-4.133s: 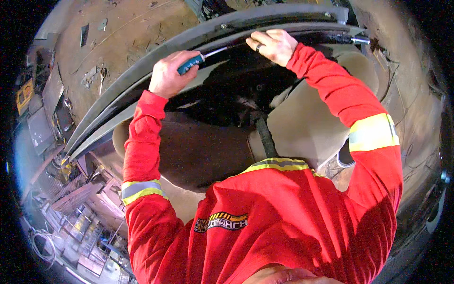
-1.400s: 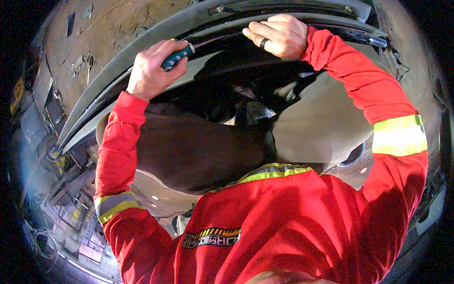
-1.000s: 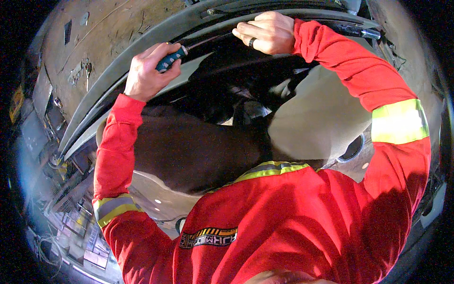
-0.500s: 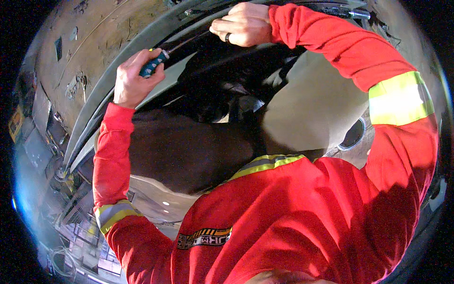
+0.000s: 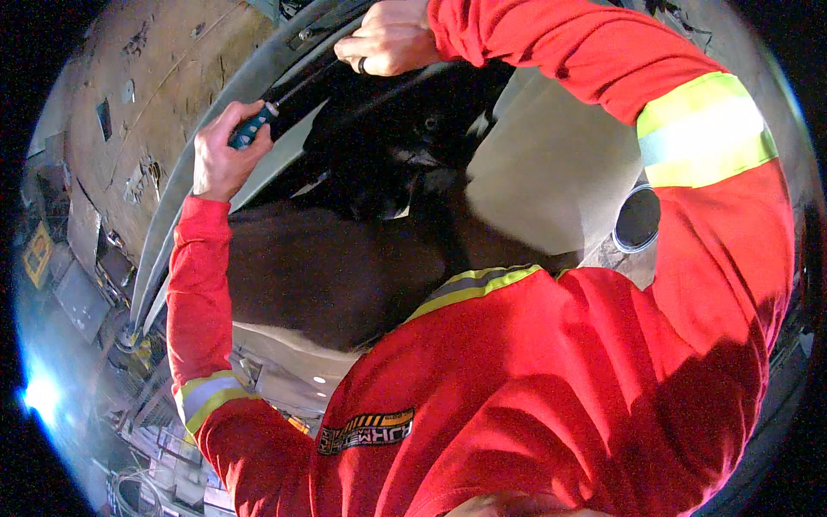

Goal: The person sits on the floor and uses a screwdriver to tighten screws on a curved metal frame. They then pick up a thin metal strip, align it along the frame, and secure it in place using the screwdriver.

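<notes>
My left hand is closed round the teal, pale-patterned handle of a screwdriver. Its thin shaft points up and right, along a dark gap beside a long curved grey metal edge. At the top of the view my right hand, with a dark ring on one finger, has its fingers curled in toward the same gap, near where the shaft leads. Whatever those fingers pinch is hidden. Below both hands lies a dark hollow in the bodywork, with a smooth beige curved panel to its right.
A round dark-topped container stands at the right, beyond my arm. On the left, a stained brown floor holds scattered scraps and tools. Flat grey pieces lie lower left. A bright blue-white light glows at the left rim.
Both hands sit a little farther left in the picture, and the surroundings have shifted as well. The left hand keeps its grip on the screwdriver; the right stays curled.
</notes>
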`<state>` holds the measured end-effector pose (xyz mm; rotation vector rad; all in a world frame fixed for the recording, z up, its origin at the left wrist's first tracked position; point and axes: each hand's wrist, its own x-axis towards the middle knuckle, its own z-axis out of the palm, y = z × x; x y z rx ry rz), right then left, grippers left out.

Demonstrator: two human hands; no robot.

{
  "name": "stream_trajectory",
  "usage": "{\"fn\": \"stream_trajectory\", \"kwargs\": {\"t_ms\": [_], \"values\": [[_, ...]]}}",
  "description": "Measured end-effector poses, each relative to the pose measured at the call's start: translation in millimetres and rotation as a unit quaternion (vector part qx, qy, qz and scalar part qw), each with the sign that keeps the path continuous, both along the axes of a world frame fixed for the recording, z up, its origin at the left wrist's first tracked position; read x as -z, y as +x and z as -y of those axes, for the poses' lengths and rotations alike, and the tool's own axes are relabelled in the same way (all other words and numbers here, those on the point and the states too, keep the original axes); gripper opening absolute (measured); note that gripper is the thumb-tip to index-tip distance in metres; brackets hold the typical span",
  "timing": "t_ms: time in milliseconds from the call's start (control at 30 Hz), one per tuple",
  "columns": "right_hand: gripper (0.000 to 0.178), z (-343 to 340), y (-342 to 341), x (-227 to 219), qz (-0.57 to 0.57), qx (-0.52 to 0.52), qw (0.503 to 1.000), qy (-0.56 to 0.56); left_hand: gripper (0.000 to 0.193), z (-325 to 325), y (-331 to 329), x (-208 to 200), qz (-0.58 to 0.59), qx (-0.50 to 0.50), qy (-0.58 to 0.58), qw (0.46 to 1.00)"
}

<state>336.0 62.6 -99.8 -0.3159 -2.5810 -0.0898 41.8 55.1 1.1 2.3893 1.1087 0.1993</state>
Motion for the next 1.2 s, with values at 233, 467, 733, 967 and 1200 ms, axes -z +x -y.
{"fn": "stream_trajectory", "kwargs": {"t_ms": [233, 467, 733, 967, 1200], "values": [[0.012, 6, -12, 15, -0.031, 0.12, 0.988, -0.096, 0.027, 0, -8, 3, -0.005, -0.024, -0.046, 0.999], [0.012, 2, -8, 16, 0.006, 0.125, 0.991, -0.045, 0.026, 3, 1, -3, 0.011, -0.047, -0.077, 0.996], [0.007, 20, 9, -20, -0.003, 0.1, 0.991, -0.084, 0.025, 6, -1, -4, 0.003, -0.039, -0.07, 0.997], [0.013, 16, 10, -21, -0.051, 0.033, 0.995, -0.083, 0.027, 6, -3, -2, 0.029, -0.034, -0.076, 0.996], [0.01, 14, 11, -22, -0.033, -0.011, 0.999, -0.028, 0.025, 4, 4, -5, 0.011, -0.007, -0.016, 1.0]]}}
